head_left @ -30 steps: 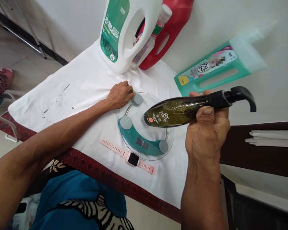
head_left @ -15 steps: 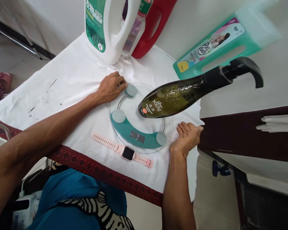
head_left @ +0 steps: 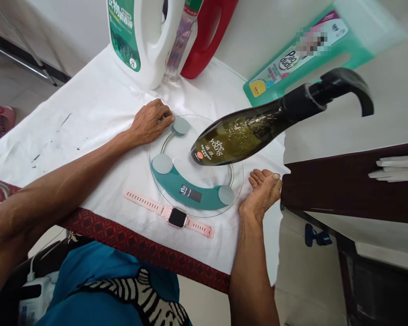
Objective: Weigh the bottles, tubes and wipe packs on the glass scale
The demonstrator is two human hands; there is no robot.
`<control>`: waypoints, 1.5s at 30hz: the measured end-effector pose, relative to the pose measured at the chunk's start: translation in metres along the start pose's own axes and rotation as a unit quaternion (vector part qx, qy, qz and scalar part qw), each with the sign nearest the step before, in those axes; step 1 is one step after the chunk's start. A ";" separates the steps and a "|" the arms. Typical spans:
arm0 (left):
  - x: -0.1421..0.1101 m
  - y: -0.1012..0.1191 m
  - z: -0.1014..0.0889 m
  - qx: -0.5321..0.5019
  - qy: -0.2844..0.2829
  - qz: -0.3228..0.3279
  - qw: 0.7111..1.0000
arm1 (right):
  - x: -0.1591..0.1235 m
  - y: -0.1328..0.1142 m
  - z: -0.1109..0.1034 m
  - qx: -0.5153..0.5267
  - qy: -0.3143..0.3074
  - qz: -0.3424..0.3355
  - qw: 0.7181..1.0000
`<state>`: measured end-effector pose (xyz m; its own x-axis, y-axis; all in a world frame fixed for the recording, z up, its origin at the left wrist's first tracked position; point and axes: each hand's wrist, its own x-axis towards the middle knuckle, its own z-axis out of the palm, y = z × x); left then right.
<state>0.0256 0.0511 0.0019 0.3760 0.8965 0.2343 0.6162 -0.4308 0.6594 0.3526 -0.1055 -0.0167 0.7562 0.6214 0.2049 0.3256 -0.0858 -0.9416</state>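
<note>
A round glass scale with a teal curved panel lies on a white cloth. Upright on its glass stands a dark green pump bottle with a black hooked nozzle. My left hand rests on the cloth at the scale's upper left edge, holding nothing, fingers loosely bent and thumb tip near a grey pad. To the right of the scale, my right hand lies on its side, empty, fingers half curled and thumb apart. In front of the scale a pink-strapped smartwatch lies flat, its screen dark.
At the back stand a white detergent jug, a clear purplish bottle and a red jug. A green see-through jug stands behind the pump bottle. Walls flank the table, and blue slippers lie on the floor at right.
The view has shifted slightly, so most things on the table sit a little further left. The scale's display shows different markings. Both hands and the bottle keep their places.
</note>
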 end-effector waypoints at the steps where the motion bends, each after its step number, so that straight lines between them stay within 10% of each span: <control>1: 0.000 0.000 0.000 0.000 -0.001 -0.001 1.000 | 0.000 0.000 0.000 -0.001 0.001 0.001 1.000; 8: -0.001 0.000 0.001 0.010 0.009 -0.004 1.000 | -0.004 -0.010 -0.001 0.021 0.021 0.015 0.999; 13: -0.003 0.002 -0.001 0.018 0.000 -0.005 1.000 | -0.017 -0.070 0.008 0.057 0.011 -0.127 0.990; 19: -0.006 0.006 -0.004 0.023 -0.001 -0.007 1.000 | -0.029 -0.147 0.054 0.115 -0.156 -0.195 0.962; 29: -0.009 0.010 -0.004 0.034 -0.015 -0.031 0.999 | -0.027 -0.178 0.107 0.109 -0.120 -0.179 0.970; 34: -0.009 0.011 -0.004 0.036 -0.021 -0.034 0.999 | 0.009 -0.206 0.174 0.190 -0.105 -0.244 0.945; 40: -0.008 0.012 -0.005 0.031 -0.013 -0.039 0.999 | 0.030 -0.184 0.272 0.172 -0.154 -0.243 0.942; 45: -0.007 0.012 -0.004 0.034 -0.016 -0.043 0.998 | 0.029 -0.166 0.306 0.131 -0.162 -0.255 0.944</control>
<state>0.0272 0.0403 0.0112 0.3409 0.9270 0.1565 0.6920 -0.3601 0.6257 0.1471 0.1653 0.0638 0.3130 0.7390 0.5965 0.4160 0.4579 -0.7856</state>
